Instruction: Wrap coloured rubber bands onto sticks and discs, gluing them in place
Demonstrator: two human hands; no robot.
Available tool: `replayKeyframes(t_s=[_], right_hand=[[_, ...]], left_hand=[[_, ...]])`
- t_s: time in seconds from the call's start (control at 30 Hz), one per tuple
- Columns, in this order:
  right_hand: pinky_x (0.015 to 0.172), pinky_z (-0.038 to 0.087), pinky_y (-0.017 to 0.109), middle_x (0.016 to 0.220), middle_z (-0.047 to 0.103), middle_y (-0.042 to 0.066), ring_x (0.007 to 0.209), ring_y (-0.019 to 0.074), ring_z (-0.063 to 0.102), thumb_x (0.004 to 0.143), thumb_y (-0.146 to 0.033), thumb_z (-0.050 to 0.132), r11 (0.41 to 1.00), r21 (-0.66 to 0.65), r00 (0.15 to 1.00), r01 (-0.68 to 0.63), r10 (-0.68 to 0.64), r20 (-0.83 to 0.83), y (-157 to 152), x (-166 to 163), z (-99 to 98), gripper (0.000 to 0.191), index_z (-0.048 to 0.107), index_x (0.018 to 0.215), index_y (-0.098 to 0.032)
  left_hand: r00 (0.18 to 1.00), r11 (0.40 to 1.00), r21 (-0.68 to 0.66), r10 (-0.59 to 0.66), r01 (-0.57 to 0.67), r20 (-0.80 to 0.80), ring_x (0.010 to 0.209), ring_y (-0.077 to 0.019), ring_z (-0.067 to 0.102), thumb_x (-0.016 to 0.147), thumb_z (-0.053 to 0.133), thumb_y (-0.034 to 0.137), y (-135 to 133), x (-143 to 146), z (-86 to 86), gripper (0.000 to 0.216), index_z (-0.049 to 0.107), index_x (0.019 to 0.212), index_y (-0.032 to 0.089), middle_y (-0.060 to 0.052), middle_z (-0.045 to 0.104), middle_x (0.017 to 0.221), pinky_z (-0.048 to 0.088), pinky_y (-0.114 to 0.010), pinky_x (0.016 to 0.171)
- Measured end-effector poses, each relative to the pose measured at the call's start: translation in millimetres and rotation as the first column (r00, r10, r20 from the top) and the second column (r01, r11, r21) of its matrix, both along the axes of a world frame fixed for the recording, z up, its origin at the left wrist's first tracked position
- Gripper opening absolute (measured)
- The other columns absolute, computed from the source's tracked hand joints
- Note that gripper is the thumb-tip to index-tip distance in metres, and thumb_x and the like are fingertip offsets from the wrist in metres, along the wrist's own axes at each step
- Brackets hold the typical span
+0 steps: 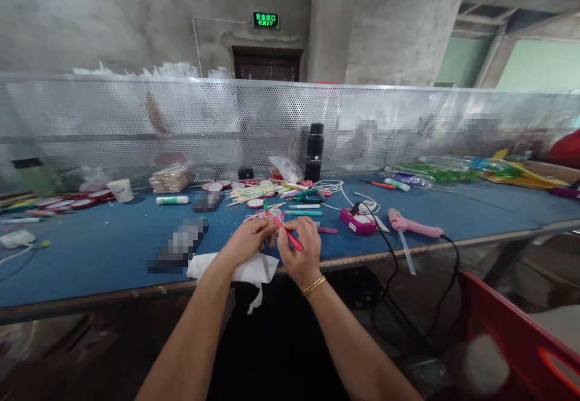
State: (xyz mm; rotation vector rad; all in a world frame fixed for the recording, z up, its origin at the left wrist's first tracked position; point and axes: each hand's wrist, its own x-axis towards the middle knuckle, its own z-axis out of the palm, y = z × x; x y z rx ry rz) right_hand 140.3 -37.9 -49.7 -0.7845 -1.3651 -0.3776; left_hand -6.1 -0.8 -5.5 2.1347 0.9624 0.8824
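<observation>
Possibly, the piece (266,208) pinched by the left hand (252,239) could be knocked loose if nudged by the pen (292,238) held in the right hand (303,247).

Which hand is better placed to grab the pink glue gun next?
Probably your right hand: the glue gun lies to its right, farther from your left hand. That hand would likely have to release the red pen first.

Both bare forearms (194,328) are stretched forward. Left of the gold chain bracelet (314,285), worn at the right wrist (309,276), the bare left hand (248,241) is turned inward, fingers bent; ahead of it, the bare right hand (303,247) is curled, thumb and fingers pinched.
</observation>
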Motion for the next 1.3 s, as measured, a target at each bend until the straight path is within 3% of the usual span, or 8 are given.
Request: replayKeyframes(t_s=[0.23,0.43,0.7,0.97,1.17,1.3], right_hand=[[0.086,0.047,0.037,0.094,0.071,0.004,0.086,0.0185,0.065,0.096,-0.020,0.049,0.989,-0.140,0.999,-0.037,0.038,-0.001,3.4,0.6,6.0,0.015,0.062,0.102,-0.023],[0.087,0.046,0.039,0.099,0.071,0.004,0.091,0.0220,0.064,0.090,-0.024,0.060,0.973,-0.231,0.997,-0.020,0.036,0.065,7.3,0.5,5.7,0.018,0.060,0.107,-0.023],[0.087,0.048,0.037,0.097,0.071,0.004,0.093,0.0216,0.064,0.090,-0.024,0.061,0.967,-0.239,0.996,-0.085,0.088,0.004,6.5,1.2,4.7,0.015,0.061,0.105,-0.023],[0.089,0.044,0.038,0.097,0.073,0.004,0.090,0.0192,0.065,0.099,-0.031,0.046,0.991,-0.104,0.995,-0.087,0.080,-0.064,-0.4,5.5,2.3,0.022,0.065,0.108,-0.023],[0.093,0.042,0.038,0.110,0.071,0.006,0.100,0.0200,0.063,0.098,-0.027,0.048,0.988,-0.137,0.997,-0.067,0.063,-0.033,-0.7,3.6,3.8,0.022,0.062,0.114,-0.023],[0.093,0.042,0.039,0.108,0.069,0.007,0.099,0.0206,0.062,0.096,-0.026,0.048,0.985,-0.166,0.998,-0.043,0.035,-0.052,0.4,2.4,4.1,0.021,0.060,0.113,-0.021]], left_hand=[[1.000,1.000,-0.004,-0.029,0.029,-0.003,0.055,-0.0115,0.050,0.090,0.048,0.048,-0.3,-0.4,1.0,0.039,0.058,0.070,0.017,-0.002,0.064,0.070,0.040,-0.026,0.057],[0.998,0.998,0.017,-0.055,0.055,0.008,0.057,-0.0116,0.051,0.089,0.048,0.040,2.4,-1.0,-1.4,0.029,0.059,0.076,0.017,0.000,0.062,0.071,0.041,-0.026,0.058],[0.997,0.997,-0.005,-0.081,0.081,0.002,0.061,-0.0128,0.052,0.088,0.050,0.038,4.7,-0.8,-5.1,0.027,0.057,0.075,0.016,-0.002,0.061,0.071,0.042,-0.026,0.059],[0.998,0.998,-0.043,-0.047,0.048,0.033,0.057,-0.0109,0.049,0.088,0.052,0.048,-1.3,1.5,2.8,0.037,0.058,0.072,0.015,-0.002,0.062,0.071,0.040,-0.026,0.057],[0.998,0.998,-0.039,-0.053,0.054,0.044,0.056,-0.0115,0.049,0.088,0.052,0.049,-3.0,3.2,4.0,0.037,0.058,0.073,0.015,-0.002,0.062,0.071,0.041,-0.027,0.058],[0.998,0.998,-0.034,-0.047,0.048,0.034,0.057,-0.0119,0.050,0.087,0.053,0.046,-0.9,2.8,2.3,0.034,0.059,0.073,0.015,-0.002,0.063,0.071,0.042,-0.027,0.059]])
